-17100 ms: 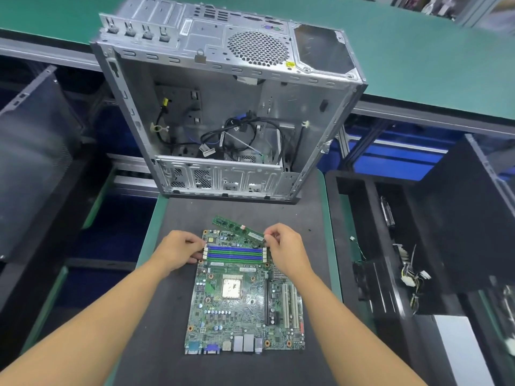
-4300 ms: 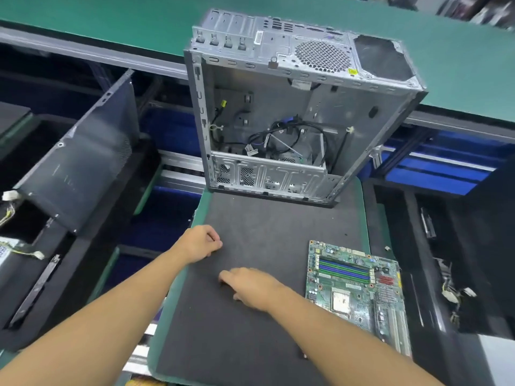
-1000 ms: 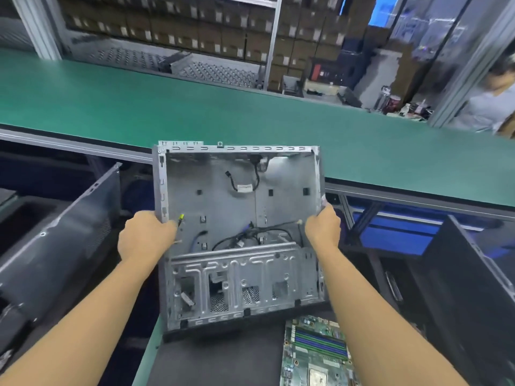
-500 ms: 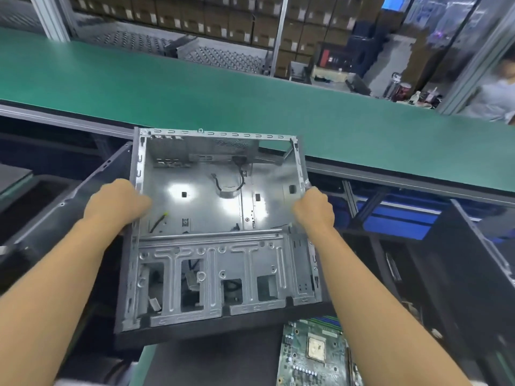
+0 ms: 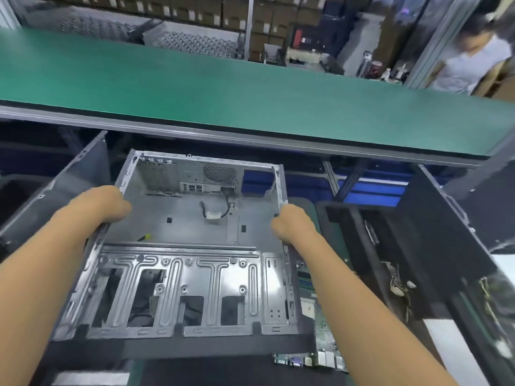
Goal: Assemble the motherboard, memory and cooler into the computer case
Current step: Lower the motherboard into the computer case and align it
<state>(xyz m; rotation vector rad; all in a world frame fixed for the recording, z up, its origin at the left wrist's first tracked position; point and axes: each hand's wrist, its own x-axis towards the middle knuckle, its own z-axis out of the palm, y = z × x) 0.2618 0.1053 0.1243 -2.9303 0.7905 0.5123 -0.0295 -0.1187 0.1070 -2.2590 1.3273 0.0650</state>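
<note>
The fingers point(image 5: 119, 209) of the left hand point(image 5: 97, 207) are clenched over the left side rim of the computer case point(image 5: 192, 240), knuckles turned inward above its floor. The fingers point(image 5: 278, 227) of the right hand point(image 5: 294, 227) wrap round the right side rim, about level with the left hand across the case's width. Both grasp at the middle of the long sides, just beyond the drive cage point(image 5: 178, 293).

The case lies open side up, its rear wall with fan grille and port cutouts farthest from the person and its black front edge nearest. I cannot tell whether it rests fully on the counter point(image 5: 228, 371) or is carried a little above it. On its floor, between the rear wall and the cage, lie a short cable point(image 5: 216, 214) with a pale plug and a yellow-tipped lead point(image 5: 145, 237).

The motherboard point(image 5: 322, 324) lies flat on the counter just beside the case's right wall, partly hidden by that wall and the right forearm; its port row shows at the near end.

To the left, a grey side panel point(image 5: 72, 188) stands close by the left hand. To the right, a black bin point(image 5: 351, 218) sits near, with a narrow strip of counter between it and the right hand. Beyond the rear wall a dark gap separates the case from the rail of the green belt point(image 5: 250, 87). A person point(image 5: 473, 62) stands far off behind it
</note>
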